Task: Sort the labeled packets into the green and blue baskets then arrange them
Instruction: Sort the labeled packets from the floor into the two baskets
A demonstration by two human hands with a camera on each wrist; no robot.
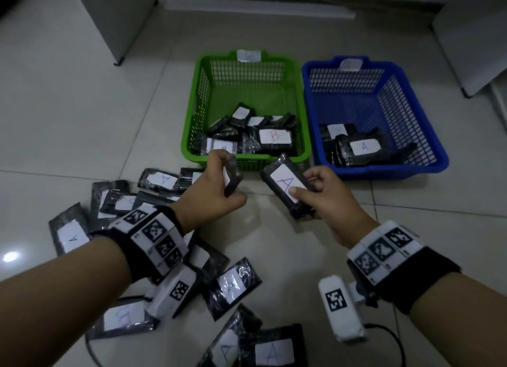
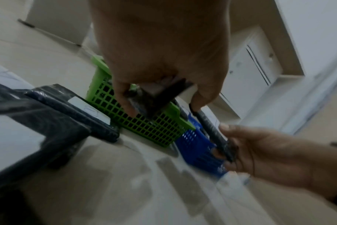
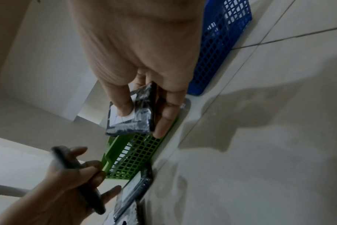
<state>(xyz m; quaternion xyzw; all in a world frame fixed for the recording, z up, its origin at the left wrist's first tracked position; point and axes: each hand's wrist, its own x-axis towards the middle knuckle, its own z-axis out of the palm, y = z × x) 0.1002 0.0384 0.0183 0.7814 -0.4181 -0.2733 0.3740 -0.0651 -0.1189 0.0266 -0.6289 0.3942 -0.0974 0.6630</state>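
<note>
Mid-sort, the right hand (image 1: 326, 193) pinches a black plastic-wrapped packet labelled A (image 1: 286, 187), bound for the blue mesh basket (image 1: 428, 161), while the left hand (image 1: 216, 191) clamps an edge-on black packet (image 1: 232, 178), its label unreadable.

Both forearms reach forward and down, bare, each wrist wrapped in a black band carrying white blocks printed with square black-and-white markers.

Left hand (image 1: 216, 191): raised, knuckles up, fingers curled over and thumb below, pinching something thin held on edge.

Right hand (image 1: 326, 193): a little to the side of the left, apart from it, palm turned inward. Thumb lies flat across the top of what it holds, fingers (image 3: 164, 120) cupped beneath.
</note>
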